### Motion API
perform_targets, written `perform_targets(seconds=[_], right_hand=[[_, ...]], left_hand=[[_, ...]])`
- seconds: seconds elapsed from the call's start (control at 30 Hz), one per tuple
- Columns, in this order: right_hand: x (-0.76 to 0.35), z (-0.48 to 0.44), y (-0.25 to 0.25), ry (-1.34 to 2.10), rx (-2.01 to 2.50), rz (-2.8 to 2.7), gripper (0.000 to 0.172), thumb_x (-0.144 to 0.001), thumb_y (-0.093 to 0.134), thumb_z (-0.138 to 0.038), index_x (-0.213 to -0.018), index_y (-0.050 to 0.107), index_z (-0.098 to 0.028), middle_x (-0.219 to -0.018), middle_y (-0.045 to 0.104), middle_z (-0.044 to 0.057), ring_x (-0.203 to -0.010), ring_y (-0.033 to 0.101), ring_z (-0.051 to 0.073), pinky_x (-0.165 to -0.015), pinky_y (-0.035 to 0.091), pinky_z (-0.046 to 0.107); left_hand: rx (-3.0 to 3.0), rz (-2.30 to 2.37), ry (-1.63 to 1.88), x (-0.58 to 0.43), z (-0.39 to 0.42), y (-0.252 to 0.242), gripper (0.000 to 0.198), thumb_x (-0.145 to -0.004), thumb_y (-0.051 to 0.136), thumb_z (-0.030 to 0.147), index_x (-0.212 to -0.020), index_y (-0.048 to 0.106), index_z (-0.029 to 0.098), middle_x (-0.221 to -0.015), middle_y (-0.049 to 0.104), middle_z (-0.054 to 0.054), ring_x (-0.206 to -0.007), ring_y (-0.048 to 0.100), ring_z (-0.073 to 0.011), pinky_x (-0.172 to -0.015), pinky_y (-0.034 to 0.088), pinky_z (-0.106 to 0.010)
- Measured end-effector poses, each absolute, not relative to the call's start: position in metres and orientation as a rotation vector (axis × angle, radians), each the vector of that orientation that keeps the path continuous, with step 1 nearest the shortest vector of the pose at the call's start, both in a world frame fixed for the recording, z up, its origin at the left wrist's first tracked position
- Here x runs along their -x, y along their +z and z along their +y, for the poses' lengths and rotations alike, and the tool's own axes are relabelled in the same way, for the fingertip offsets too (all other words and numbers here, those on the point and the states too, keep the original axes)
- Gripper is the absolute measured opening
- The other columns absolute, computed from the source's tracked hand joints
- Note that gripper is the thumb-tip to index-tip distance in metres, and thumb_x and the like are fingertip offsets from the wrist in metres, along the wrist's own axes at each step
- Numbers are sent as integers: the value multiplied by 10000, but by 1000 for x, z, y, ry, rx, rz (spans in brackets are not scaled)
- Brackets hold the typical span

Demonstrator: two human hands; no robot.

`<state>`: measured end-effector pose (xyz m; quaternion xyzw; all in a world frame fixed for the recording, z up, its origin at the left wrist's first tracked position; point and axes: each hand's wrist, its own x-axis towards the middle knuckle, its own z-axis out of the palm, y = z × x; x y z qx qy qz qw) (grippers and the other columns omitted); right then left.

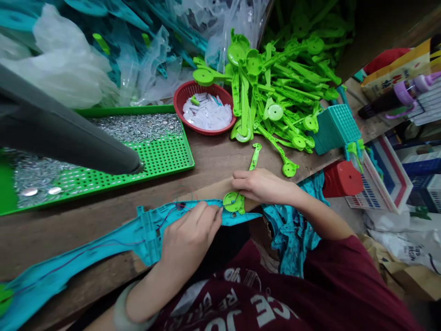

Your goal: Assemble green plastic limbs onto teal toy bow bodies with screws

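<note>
"So, what is being done?"

"Apparently, the green lever (254, 156) is being seated on the tapered blue shell (115, 246), pinched by the right hand (261, 185); the shell is being gripped by the left hand (190, 234)."

"And next?"

"Careful alignment is probably being called for."
</note>
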<state>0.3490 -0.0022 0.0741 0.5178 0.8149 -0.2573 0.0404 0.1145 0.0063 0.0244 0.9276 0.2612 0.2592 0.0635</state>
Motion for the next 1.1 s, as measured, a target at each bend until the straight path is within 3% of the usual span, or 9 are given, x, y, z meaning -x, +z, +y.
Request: perform_targets(seconds=[0.1,0.17,0.27,0.37,0.53,0.67,0.8,0.97,1.1], right_hand=[[-351,-7,71,-699,-1556,2540,150,-1003,480,-181,-946,618,-169,-937,597,34,-662,444,125,-574,229,296],[-352,-14,68,-569,-1541,2613,176,-1013,456,-186,-954,622,-170,-959,605,46,-707,472,136,-585,268,290],[-347,-29,62,-363,-1495,2805,233,-1024,403,-172,-1061,632,-167,-1032,625,81,-862,512,173,-664,366,287],[-337,-42,56,-287,-1436,2928,249,-1008,432,-186,-1148,631,-136,-1055,641,108,-930,499,210,-764,431,328],[-320,-51,49,-251,-1527,2868,255,-973,504,-232,-1120,650,-82,-981,625,119,-929,500,245,-788,454,387],[-316,-54,52,-217,-1575,2811,268,-961,533,-239,-1145,643,-78,-989,619,110,-951,514,254,-799,462,402],[-314,-56,54,-233,-1568,2780,221,-964,534,-243,-1085,651,-100,-1000,612,106,-967,520,257,-796,469,413],[-313,-57,52,-246,-1570,2790,180,-964,534,-229,-1025,653,-108,-996,605,111,-983,515,257,-781,470,404],[-312,-57,51,-246,-1569,2789,178,-960,537,-227,-1012,654,-104,-985,605,117,-965,514,258,-788,468,410]], left_hand=[[-2830,889,568,-119,12,29,291,-1009,498,230,-735,591,198,-637,584,-3,-527,591,-164,-468,307,-301],[-2818,975,240,-124,18,36,245,-988,511,214,-766,614,195,-680,635,-20,-530,617,-188,-447,253,-305],[-2677,990,-266,-133,27,52,182,-986,508,198,-889,659,174,-838,723,-65,-682,708,-251,-492,307,-309],[-2591,979,-452,-137,32,61,234,-1019,450,219,-952,665,155,-915,734,-99,-802,733,-292,-547,366,-323],[-2590,991,-350,-132,33,55,231,-1004,482,245,-901,667,153,-866,722,-103,-782,719,-283,-561,377,-314],[-2411,831,28,-118,44,46,255,-974,516,274,-787,653,168,-769,702,-52,-724,676,-205,-627,422,-282],[-2218,744,213,-104,56,46,306,-987,469,337,-836,690,188,-751,702,-12,-692,643,-164,-659,442,-260],[-2351,470,21,-101,75,52,283,-987,472,316,-923,716,190,-833,728,-34,-750,665,-175,-684,443,-266],[-2473,218,-337,-122,96,66,188,-945,545,216,-866,715,204,-834,727,-29,-732,653,-170,-665,413,-263]])
